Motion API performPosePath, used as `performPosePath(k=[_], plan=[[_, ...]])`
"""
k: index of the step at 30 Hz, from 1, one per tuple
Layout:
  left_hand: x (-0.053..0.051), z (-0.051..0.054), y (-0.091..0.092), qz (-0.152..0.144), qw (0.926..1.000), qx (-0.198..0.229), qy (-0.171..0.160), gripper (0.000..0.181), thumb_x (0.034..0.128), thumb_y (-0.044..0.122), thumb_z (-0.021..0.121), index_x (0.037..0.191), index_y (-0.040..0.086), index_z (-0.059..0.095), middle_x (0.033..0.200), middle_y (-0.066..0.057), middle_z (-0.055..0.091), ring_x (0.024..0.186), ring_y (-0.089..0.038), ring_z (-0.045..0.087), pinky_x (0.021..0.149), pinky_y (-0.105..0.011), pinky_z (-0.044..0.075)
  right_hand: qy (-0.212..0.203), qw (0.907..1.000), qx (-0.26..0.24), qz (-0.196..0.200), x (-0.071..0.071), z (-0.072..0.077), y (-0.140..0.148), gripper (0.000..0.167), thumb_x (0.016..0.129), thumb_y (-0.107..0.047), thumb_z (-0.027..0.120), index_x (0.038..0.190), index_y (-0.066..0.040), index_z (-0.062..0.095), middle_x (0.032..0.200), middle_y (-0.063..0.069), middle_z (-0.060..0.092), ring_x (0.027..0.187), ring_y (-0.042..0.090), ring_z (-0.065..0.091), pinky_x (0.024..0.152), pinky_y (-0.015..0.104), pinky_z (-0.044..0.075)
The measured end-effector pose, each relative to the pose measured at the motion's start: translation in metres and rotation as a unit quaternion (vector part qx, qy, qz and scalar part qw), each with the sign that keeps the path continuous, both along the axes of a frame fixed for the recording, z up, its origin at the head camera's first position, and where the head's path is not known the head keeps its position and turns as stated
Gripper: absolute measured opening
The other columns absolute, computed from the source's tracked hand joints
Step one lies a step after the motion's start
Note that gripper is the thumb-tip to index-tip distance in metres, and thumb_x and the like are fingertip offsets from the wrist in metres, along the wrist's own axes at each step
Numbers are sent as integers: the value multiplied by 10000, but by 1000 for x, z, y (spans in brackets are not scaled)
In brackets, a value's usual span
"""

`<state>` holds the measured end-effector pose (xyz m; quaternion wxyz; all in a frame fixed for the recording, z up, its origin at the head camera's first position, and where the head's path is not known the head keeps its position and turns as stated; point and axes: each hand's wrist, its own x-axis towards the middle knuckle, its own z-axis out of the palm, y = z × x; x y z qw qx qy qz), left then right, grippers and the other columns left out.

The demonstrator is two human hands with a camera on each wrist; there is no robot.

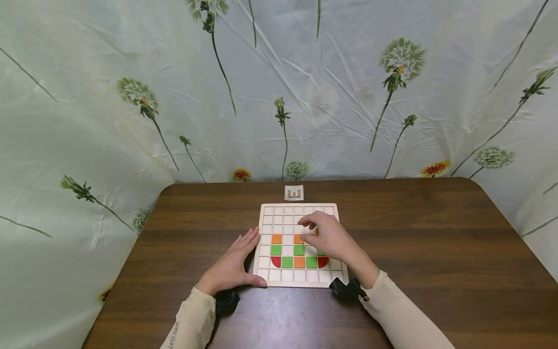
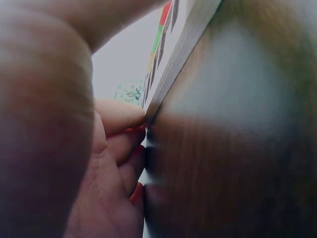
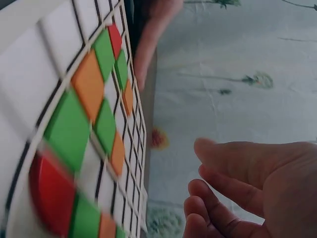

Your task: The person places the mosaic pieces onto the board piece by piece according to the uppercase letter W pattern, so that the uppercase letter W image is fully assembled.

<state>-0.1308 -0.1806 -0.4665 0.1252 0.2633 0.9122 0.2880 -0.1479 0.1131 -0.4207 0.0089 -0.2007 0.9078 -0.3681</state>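
Note:
A pale wooden grid board lies flat on the table, several coloured tiles set in its squares. Its lowest filled row has a red rounded tile at the left end, green and orange tiles between, and a red rounded tile at the right end. Orange tiles and green tiles stand in columns above. My left hand rests along the board's left edge, fingers extended. Over the board's right half hovers my right hand, fingers loosely bent with nothing visible between them; it hides part of the right column.
A small pattern card lies just beyond the board's far edge. The brown wooden table extends to both sides. Behind it hangs a pale curtain printed with dandelions. Black straps are on both wrists.

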Motion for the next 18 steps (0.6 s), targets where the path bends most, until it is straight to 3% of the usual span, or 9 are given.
performPosePath(k=[8,18], plan=[[0,-1,-1,17,10000,11,18,1281,658,641,857,1597,45,220,1672,-81,154,1540,-258,109,1243,-497,99,-70,9994,48,-342,20,2,46,293,893,-120,757,1173,-46,717,1058,64,678,866,197,585,712,321,505],[0,-3,-1,-6,10000,9,47,1280,662,653,847,1602,59,214,1674,-66,151,1541,-242,105,1244,-491,92,-50,9976,131,-684,49,-9,92,288,874,-139,791,1147,-77,721,967,-24,633,818,127,553,663,270,487]])
